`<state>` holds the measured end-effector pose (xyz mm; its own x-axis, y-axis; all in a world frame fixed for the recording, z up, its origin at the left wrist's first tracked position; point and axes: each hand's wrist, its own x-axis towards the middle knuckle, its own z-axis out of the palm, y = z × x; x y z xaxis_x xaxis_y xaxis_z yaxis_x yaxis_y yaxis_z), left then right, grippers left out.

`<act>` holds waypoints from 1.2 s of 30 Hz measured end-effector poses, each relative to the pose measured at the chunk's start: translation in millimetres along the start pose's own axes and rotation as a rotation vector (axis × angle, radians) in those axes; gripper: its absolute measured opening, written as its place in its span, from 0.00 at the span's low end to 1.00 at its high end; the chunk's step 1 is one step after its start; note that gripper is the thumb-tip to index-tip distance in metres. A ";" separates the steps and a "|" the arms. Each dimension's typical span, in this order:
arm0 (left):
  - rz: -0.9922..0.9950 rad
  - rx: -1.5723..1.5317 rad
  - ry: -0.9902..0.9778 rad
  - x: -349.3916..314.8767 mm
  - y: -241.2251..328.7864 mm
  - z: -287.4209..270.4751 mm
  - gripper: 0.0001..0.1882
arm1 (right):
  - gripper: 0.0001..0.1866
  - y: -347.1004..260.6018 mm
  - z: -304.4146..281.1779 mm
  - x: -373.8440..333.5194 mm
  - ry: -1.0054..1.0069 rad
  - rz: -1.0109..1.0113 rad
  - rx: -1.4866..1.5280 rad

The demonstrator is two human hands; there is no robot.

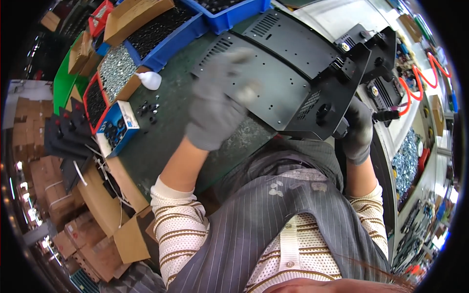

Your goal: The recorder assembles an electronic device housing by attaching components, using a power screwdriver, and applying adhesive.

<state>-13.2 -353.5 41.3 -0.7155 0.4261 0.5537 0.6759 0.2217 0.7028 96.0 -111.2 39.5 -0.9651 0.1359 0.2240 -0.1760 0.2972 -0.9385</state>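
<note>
My left hand (217, 100), in a grey glove and blurred by motion, hovers over the near black metal panel (271, 93). Its thumb and fingers look apart, with nothing visible between them. The panel has slots and small holes and joins an upright black end plate (317, 110) with round openings. Beside that plate, my right hand (358, 129), also gloved, is closed round a black air screwdriver (385, 116) on a red coiled hose. My glove covers most of the tool. A second, similar black panel (295, 46) lies just beyond the first.
Blue bins (168, 41) of black fasteners and a box of silver screws (117, 71) stand at the far left. A white squeeze bottle (149, 80), loose screws (149, 110) and a small blue box (117, 129) lie nearer. Cartons (44, 176) are stacked left; the red hose (415, 80) hangs right.
</note>
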 end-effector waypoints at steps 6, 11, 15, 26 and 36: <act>-0.407 1.202 0.291 -43.7 -93.9 -117.8 0.28 | 0.22 105.9 10.8 -9.3 0.154 0.261 0.176; -0.798 1.187 0.072 -51.5 -125.1 -136.4 0.34 | 0.16 116.6 17.1 -6.9 0.107 0.183 -0.098; -0.772 1.263 0.088 -40.4 -123.1 -118.6 0.32 | 0.14 132.6 12.2 -8.3 0.064 0.241 0.146; -0.499 -0.341 0.231 -20.3 -42.7 -80.9 0.21 | 0.14 100.3 20.8 -8.4 0.144 -0.026 -0.288; -0.342 -0.589 -0.173 -4.8 37.5 -50.9 0.18 | 0.10 109.4 26.2 -10.7 0.151 -0.001 -0.320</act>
<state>6.6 -391.9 87.7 -0.7996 0.5611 0.2141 0.1751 -0.1232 0.9768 81.9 -104.8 -72.5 -0.9212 0.2664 0.2836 -0.0841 0.5753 -0.8136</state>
